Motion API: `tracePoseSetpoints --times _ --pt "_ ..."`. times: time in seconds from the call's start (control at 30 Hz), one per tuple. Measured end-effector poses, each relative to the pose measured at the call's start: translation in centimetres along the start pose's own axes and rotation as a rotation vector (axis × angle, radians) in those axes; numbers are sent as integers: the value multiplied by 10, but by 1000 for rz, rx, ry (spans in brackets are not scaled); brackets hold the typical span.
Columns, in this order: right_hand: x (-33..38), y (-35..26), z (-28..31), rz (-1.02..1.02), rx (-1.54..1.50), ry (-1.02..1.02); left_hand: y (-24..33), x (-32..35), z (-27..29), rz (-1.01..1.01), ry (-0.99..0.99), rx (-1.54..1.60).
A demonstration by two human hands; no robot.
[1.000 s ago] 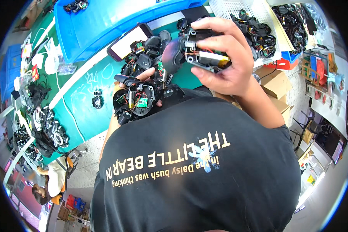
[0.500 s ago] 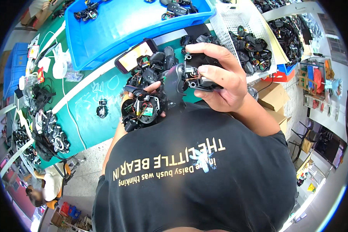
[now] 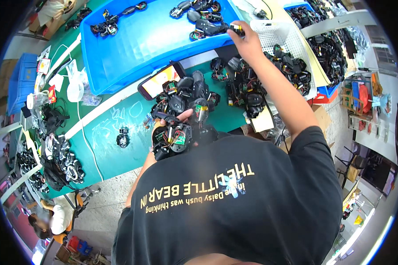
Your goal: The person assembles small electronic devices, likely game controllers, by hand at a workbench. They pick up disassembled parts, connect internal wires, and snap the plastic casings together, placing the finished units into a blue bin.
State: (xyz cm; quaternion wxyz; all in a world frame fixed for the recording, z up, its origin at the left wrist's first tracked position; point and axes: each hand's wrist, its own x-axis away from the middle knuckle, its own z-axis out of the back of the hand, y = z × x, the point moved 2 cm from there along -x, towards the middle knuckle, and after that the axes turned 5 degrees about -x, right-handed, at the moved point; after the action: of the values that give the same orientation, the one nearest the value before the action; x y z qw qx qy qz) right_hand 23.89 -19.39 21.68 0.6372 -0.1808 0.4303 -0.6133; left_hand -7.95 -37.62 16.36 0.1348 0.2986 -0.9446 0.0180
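Observation:
My left hand (image 3: pixel 181 116) is closed around a black plastic housing (image 3: pixel 171 140) that shows a green circuit board and coloured wires, close to my shirt. My right hand (image 3: pixel 249 43) reaches out over the right end of the blue tray (image 3: pixel 132 57). Its thumb and fingers pinch a small black and yellow part (image 3: pixel 237 30), mostly covered by the fingers. Beside it in the tray lie several black wired assemblies (image 3: pixel 210 27). A heap of similar black assemblies (image 3: pixel 185 95) sits just beyond my left hand.
A phone (image 3: pixel 161 81) with a lit screen leans by the heap. More assemblies (image 3: pixel 247 90) lie to its right, before a white perforated basket (image 3: pixel 292 42). One small black part (image 3: pixel 123 138) rests on the green tabletop (image 3: pixel 106 154). A person (image 3: pixel 62 218) sits at lower left.
My right hand has moved away from my chest, forward to the blue tray's right end. My left hand still holds the housing. The view has shifted slightly, showing more of the tray.

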Motion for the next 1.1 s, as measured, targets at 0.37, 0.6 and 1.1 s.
tracePoseSetpoints --times 0.37,0.6,1.1 --pt "-47 16 -32 401 460 -225 23 -17 5 -8 25 91" --pt "129 -85 -12 -470 -691 -976 22 -35 11 -91 169 -55" --pt "132 -19 36 -718 -1074 60 144 -266 -89 -254 -214 -270"
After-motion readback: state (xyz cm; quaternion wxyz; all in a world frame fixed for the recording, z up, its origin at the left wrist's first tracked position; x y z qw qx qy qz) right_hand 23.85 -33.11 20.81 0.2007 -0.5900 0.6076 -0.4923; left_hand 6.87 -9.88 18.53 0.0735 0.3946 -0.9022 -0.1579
